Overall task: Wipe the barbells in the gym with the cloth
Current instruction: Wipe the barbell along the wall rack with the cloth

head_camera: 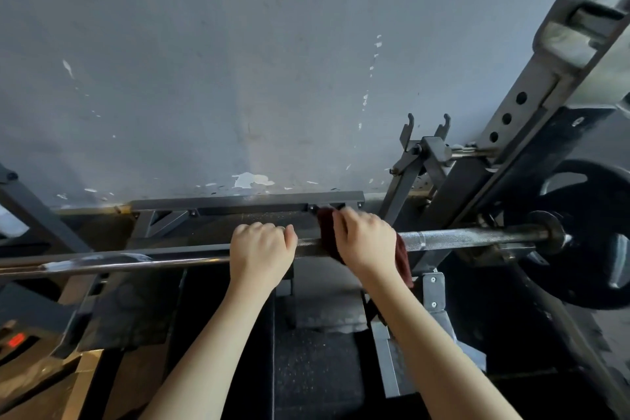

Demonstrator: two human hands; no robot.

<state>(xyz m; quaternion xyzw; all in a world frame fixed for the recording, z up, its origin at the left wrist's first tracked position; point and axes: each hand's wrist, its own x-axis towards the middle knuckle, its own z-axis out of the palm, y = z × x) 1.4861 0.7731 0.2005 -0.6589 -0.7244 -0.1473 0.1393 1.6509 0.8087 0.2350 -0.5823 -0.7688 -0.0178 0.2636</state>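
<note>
Barbell (477,237) rested on the rack; the left hand (260,249) gripped it bare, the right hand (366,244) pressed the cloth (404,261) around it. Sliding with firm pressure would clean best.

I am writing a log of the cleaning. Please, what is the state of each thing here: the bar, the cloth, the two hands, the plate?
barbell: lying level on the rack
cloth: dark red, draped over the bar under the right hand
left hand: bare, closed around the bar
right hand: pressing the cloth on the bar
weight plate: mounted on the bar's right end
</note>
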